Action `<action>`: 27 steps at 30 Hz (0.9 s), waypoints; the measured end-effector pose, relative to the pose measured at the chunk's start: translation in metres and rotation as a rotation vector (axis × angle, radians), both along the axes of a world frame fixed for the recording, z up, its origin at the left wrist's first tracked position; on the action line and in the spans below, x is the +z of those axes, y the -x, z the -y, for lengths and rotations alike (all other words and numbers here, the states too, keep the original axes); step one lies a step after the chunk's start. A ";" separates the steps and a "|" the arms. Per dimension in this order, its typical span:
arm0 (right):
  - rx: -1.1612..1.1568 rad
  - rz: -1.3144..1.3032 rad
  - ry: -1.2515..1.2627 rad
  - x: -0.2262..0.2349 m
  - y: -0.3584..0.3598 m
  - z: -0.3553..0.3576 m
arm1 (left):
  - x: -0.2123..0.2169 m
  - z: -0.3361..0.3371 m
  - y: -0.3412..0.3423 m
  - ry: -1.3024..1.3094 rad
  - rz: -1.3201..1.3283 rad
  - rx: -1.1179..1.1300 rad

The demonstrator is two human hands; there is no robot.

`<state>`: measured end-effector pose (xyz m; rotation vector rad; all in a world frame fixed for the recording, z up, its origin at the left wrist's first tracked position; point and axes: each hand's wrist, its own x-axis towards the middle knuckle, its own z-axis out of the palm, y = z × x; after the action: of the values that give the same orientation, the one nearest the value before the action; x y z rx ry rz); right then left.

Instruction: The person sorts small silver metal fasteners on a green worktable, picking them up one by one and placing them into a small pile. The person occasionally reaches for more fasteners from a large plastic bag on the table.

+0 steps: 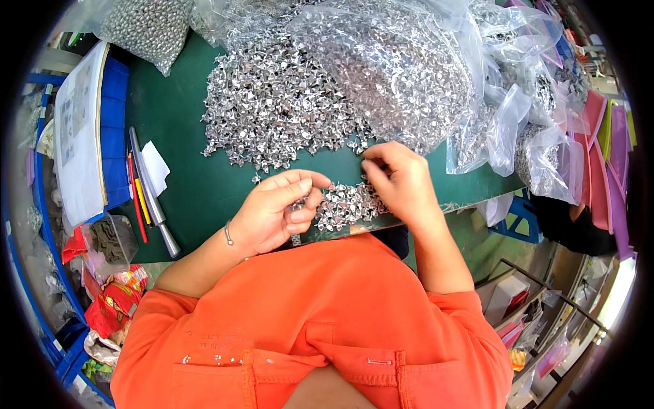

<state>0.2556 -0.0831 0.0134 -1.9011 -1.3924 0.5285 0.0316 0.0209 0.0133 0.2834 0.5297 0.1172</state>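
My left hand (276,208) is curled at the near edge of the green table, wearing a thin metal bracelet. Small shiny metal pieces show between its bent fingers. Close beside it, a small heap of the same silvery metal pieces (349,206) lies between my two hands. My right hand (402,178) is over the right side of that heap, fingers bent and fingertips together. Whatever those fingertips may hold is too small to make out. Beyond both hands spreads a large pile of silvery metal pieces (272,102), with a few loose ones at its near edge.
Clear plastic sheeting (395,61) covers part of the large pile. A bag of round metal beads (146,31) stands at the far left. A tapered metal rod (151,194), pens and a white paper scrap (155,168) lie left. Filled plastic bags (538,146) crowd the right.
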 end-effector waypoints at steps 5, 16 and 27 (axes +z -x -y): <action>-0.093 -0.065 -0.077 0.004 -0.020 0.010 | -0.003 -0.005 -0.002 -0.071 -0.028 0.141; 0.112 0.180 -0.193 -0.012 -0.013 0.007 | 0.008 -0.015 -0.014 0.002 -0.043 0.205; 0.275 0.167 -0.240 -0.013 -0.022 0.020 | 0.003 -0.013 -0.014 0.039 -0.012 0.181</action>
<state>0.2780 -0.1027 0.0007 -1.6011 -1.7562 0.3183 0.0455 0.0339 0.0167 0.1983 0.5682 0.2803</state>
